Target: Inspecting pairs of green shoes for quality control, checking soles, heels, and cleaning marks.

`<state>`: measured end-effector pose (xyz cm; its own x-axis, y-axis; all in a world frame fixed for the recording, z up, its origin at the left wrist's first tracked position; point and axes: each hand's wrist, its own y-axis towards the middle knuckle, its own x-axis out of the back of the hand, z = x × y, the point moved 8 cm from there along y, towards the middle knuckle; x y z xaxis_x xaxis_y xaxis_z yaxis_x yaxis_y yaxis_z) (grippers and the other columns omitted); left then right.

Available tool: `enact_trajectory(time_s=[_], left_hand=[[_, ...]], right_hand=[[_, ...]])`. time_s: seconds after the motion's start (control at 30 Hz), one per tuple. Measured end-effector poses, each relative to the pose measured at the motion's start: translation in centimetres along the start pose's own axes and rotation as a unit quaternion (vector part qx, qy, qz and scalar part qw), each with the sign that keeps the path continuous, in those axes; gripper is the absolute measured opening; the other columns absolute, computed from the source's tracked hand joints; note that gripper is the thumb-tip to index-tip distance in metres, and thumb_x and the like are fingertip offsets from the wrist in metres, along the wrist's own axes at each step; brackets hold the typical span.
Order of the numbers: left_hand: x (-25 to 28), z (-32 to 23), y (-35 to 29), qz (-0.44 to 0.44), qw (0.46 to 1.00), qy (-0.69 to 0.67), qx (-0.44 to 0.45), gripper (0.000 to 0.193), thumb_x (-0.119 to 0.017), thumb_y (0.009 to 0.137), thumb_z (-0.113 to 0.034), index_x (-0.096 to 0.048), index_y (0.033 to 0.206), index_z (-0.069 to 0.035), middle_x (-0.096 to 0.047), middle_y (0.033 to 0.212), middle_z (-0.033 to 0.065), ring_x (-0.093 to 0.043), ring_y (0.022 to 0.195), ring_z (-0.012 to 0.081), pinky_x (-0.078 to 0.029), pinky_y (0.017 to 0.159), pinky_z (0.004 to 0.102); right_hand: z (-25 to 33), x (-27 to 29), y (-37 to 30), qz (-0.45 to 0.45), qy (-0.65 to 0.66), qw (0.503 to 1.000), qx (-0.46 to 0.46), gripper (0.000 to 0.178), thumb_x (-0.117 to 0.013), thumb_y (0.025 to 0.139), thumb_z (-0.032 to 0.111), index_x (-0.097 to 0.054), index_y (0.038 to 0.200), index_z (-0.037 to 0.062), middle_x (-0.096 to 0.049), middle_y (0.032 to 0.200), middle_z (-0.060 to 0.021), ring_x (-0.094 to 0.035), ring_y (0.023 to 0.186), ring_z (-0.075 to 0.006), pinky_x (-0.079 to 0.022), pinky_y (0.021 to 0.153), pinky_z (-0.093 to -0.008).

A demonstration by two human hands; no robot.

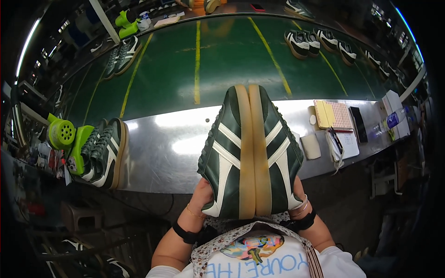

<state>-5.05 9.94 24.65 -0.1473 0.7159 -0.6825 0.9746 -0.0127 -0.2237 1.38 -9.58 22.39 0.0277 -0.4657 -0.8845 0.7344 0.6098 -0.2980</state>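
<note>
Two dark green sneakers with cream stripes and tan gum soles are held up in front of me, sole against sole, toes pointing away. My left hand [202, 194] grips the left sneaker [221, 155] at its heel end. At the heel of the right sneaker [276, 153] is my right hand [299, 197]. Most of the fingers on both hands are hidden behind or inside the shoes. The pair hangs over the near edge of a shiny metal bench [157, 162].
Beyond the bench runs a green belt [222, 60] with yellow lines, carrying pairs of sneakers [303, 44]. At left, another pair [105, 153] stands beside a lime-green blower [62, 133]. To the right lie a notebook [347, 146], a cream roll [310, 146] and a bottle [394, 119].
</note>
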Motion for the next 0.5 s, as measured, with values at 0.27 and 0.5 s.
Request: enact_trajectory(time_s=[0.27,0.5], left_hand=[[-0.2,-0.7,-0.3,-0.053,0.997,0.023,0.044,0.048,-0.048,0.086,0.003,-0.041,0.134,-0.002,-0.053,0.127,0.0123,-0.056,0.111,0.0237,-0.047,0.094,0.0363],[-0.6,-2.4,-0.8,0.014,1.0,-0.01,0.002,0.06,-0.053,0.078,0.005,-0.038,0.136,0.0,-0.051,0.129,0.0115,-0.051,0.118,0.024,-0.043,0.098,0.0339]], right_hand=[[0.0,0.4,-0.3,0.029,0.015,0.999,0.002,0.041,-0.052,0.092,0.012,-0.045,0.13,0.0007,-0.056,0.124,-0.0123,-0.059,0.106,-0.0218,-0.05,0.09,-0.0348],[1.2,-1.3,-0.4,0.022,-0.031,0.998,0.058,0.044,-0.058,0.087,0.012,-0.046,0.128,0.0024,-0.055,0.121,-0.0073,-0.055,0.11,-0.0186,-0.044,0.094,-0.0322]])
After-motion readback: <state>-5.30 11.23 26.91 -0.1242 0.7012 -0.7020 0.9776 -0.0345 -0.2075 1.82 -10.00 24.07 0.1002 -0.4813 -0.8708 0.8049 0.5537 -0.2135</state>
